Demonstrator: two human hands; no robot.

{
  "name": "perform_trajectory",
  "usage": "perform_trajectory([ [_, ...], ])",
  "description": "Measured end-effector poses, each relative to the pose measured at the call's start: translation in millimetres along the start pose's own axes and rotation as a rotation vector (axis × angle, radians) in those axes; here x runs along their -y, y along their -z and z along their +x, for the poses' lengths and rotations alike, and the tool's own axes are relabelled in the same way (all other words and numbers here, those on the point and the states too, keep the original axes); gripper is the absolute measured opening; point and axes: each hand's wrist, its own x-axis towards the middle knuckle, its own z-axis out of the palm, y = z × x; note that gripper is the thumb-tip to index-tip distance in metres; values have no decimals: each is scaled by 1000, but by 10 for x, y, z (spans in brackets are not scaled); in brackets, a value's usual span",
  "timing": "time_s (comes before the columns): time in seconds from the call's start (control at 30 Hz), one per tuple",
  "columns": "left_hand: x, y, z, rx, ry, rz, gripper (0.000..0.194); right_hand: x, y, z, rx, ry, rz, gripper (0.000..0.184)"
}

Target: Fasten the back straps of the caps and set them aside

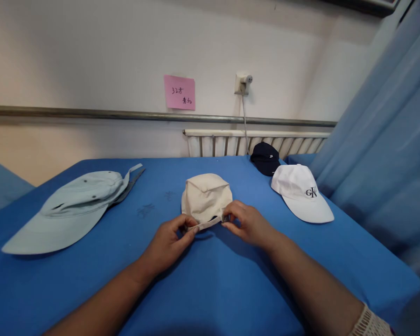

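Note:
A beige cap [210,196] rests mid-table with its back strap [207,225] turned toward me. Between the thumb and fingers of my left hand [175,238] is the strap's left end. My right hand [245,220] pinches the other end, at what looks like a small buckle [226,218]. A dark gap shows between the strap and the cap's edge. The brim is hidden behind the crown.
On the blue-covered table [203,289], a pale blue-green cap [80,200] lies to the left. A white cap [301,191] and a navy cap [265,157] sit at the right. Behind are a radiator [217,142] and wall rail [133,115]; a blue curtain [381,121] hangs at right.

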Motion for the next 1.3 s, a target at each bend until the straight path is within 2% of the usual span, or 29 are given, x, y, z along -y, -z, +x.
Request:
perform_trajectory([
  [0.17,6,-38,2,-24,37,-65,23,39,-21,-19,-11,17,-25,19],
  [0.4,25,-50,19,-1,132,-220,29,-4,-70,-13,-55,21,99,12],
  [0.67,11,-63,36,5,232,-398,31,-42,-195,-28,-83,102,160,19],
  [0.97,43,-107,39,10,237,-407,30,-26,-229,-29,-101,95,192,18],
  [1.3,-14,-135,33,-22,201,-303,31,-4,-256,-23,-106,109,200,18],
])
